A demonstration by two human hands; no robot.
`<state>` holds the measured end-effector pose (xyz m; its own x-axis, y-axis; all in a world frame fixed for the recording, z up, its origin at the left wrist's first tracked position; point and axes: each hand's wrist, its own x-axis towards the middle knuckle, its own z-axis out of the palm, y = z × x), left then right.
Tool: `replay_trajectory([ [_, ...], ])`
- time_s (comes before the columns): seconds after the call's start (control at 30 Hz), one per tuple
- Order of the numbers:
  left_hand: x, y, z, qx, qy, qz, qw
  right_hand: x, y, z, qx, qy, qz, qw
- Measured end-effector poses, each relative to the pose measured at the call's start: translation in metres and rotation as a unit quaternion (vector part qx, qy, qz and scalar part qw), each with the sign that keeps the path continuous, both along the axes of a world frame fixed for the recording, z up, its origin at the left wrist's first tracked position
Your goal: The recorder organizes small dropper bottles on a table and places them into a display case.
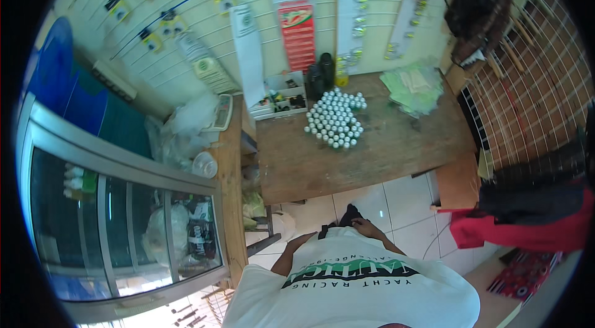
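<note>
My right hand (364, 225) is low in front of my body, at the hem of my white T-shirt, its fingers near a black item; whether it grips it cannot be told. My left hand (310, 237) is at the shirt's other side, mostly hidden by the shirt. Beyond them stands a wooden table (297, 174). On it is a dense cluster of small bottles with silvery-white caps (335, 116). Right of the cluster lies a pile of pale green plastic packets (413, 88). Two dark bottles (320, 74) stand behind the cluster, beside a white divided box (283, 98) of small items.
A glass-fronted cabinet (102, 174) stands at the left, next to a wooden counter (232, 216) with a plastic cup (204, 165) and clear bags (186, 123). Packets hang on the slatted wall. A wire grid (530, 95) and red cloth (520, 230) are at the right.
</note>
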<state>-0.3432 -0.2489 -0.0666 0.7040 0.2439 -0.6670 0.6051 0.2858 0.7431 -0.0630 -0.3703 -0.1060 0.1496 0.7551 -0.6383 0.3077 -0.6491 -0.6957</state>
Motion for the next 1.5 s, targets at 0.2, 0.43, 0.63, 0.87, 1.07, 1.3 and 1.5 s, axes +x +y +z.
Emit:
replay_trajectory([
  [0.2,0.000,-0.009,-0.054,0.036,0.003,-0.055,0.998,-0.001,-0.025,0.000,0.026,-0.052,-0.036,0.998],
  [0.43,0.035,-0.009,-0.018,0.219,0.031,0.020,0.975,0.007,-0.032,0.044,0.178,-0.190,-0.124,0.957],
  [0.63,0.110,0.034,0.096,0.308,-0.109,0.109,0.939,0.044,0.020,0.087,0.351,-0.211,-0.161,0.898],
  [0.87,0.202,0.119,0.138,0.422,-0.149,0.149,0.882,0.108,0.109,0.124,0.422,-0.218,-0.155,0.866],
  [1.07,0.270,0.169,0.117,0.549,-0.121,0.122,0.818,0.159,0.169,0.141,0.459,-0.252,-0.123,0.843],
  [1.3,0.311,0.191,0.098,0.577,-0.078,0.108,0.806,0.198,0.214,0.140,0.433,-0.269,-0.107,0.854],
  [1.5,0.333,0.206,0.084,0.578,-0.067,0.104,0.807,0.216,0.246,0.127,0.345,-0.267,-0.058,0.898],
])
